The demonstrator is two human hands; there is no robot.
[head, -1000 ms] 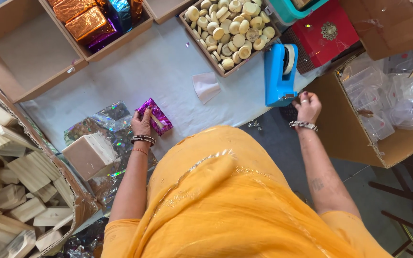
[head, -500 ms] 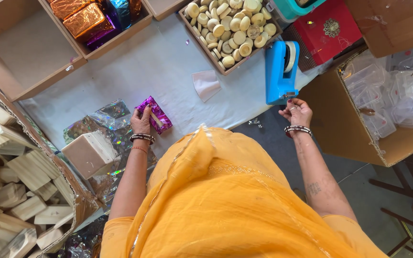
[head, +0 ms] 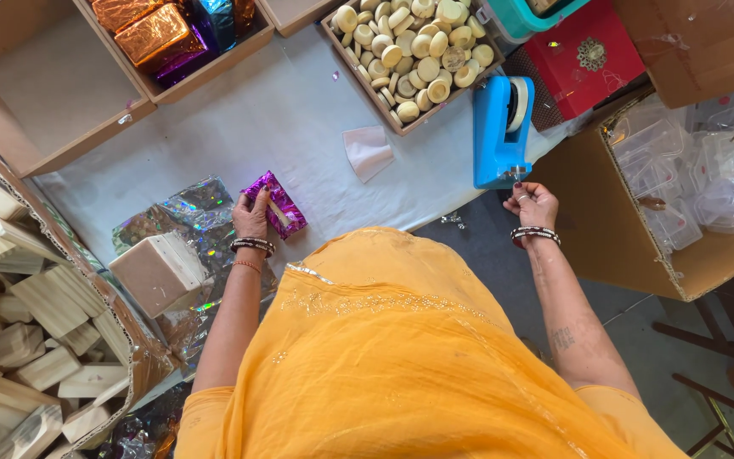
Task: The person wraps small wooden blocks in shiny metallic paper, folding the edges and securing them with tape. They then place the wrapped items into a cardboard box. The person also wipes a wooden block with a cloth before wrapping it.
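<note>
Since 1 s ago your right hand (head: 533, 204) has dropped back from the blue tape dispenser (head: 500, 132) toward you; it now sits just below the dispenser's base, fingers curled, pinching something too small to tell. Your left hand (head: 252, 217) stays put, fingers pressed on the purple foil-wrapped block (head: 275, 204), which lies on the white counter (head: 299, 110) just beside crinkled foil sheets (head: 184, 212). Tan block (head: 156, 270) sits near your left wrist. Tray of round pale soaps (head: 409, 51) is well apart, at the counter's far edge.
</note>
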